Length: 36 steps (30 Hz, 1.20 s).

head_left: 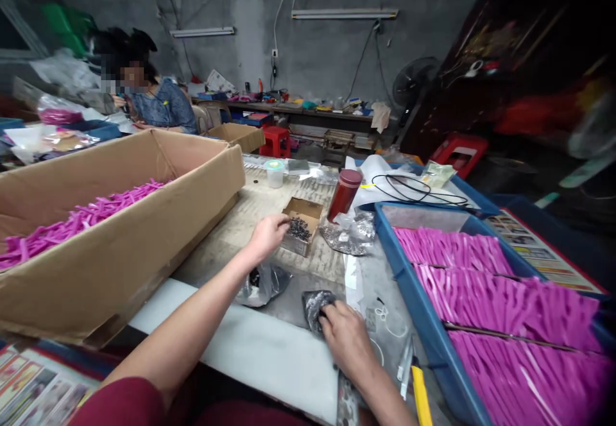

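My left hand (269, 237) reaches to the near left side of a small open cardboard box (312, 211). Its fingers are pinched together at the small dark parts (299, 228) lying in the box; what they hold is too small to make out. Closer to me, my right hand (345, 335) has its fingers curled down at a small plastic bag (315, 307) with dark contents. The fingertips are hidden there. Another plastic bag (267, 285), with something black inside, lies below my left wrist.
A large cardboard carton (120, 272) of pink strips stands left; a blue crate (409, 298) holds rows of pink strips at right. A dark red cylinder (344, 192), a clear bag (351, 233) and a yellow-handled tool (421, 394) are nearby. A person (163, 105) sits at the back left.
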Motion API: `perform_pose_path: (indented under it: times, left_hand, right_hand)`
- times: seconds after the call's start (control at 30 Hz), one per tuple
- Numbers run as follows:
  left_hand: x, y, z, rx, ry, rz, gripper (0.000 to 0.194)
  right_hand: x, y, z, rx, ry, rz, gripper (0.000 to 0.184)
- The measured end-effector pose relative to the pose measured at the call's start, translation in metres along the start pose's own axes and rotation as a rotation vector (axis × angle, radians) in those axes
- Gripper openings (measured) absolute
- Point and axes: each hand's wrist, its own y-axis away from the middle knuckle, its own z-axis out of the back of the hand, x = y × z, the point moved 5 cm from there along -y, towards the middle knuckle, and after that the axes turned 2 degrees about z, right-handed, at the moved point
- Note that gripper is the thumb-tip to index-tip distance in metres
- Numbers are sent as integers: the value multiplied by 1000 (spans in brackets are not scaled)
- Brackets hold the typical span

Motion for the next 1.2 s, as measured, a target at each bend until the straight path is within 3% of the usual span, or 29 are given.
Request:
perform_pose_path:
  times: [0.2, 0.37, 0.63, 0.93, 1.2]
  left_hand:
    - [33, 61, 16, 264, -268, -39, 20]
    - [48, 84, 3, 377, -497, -67, 20]
    - [48, 87, -12, 316, -536, 17, 21]
    - [46, 92, 4, 272, -471, 32, 22]
    - [30, 101, 21, 148, -125, 169, 19]
  right_hand:
    - [0, -2, -5, -2, 27, 35, 13]
    - [1, -2, -7, -25, 88, 60, 13]
    - [3, -3, -10, -49, 148, 40, 12]
    - [5, -5, -9, -28, 178, 32, 14]
    - [3, -4, -6, -19, 111, -3, 11]
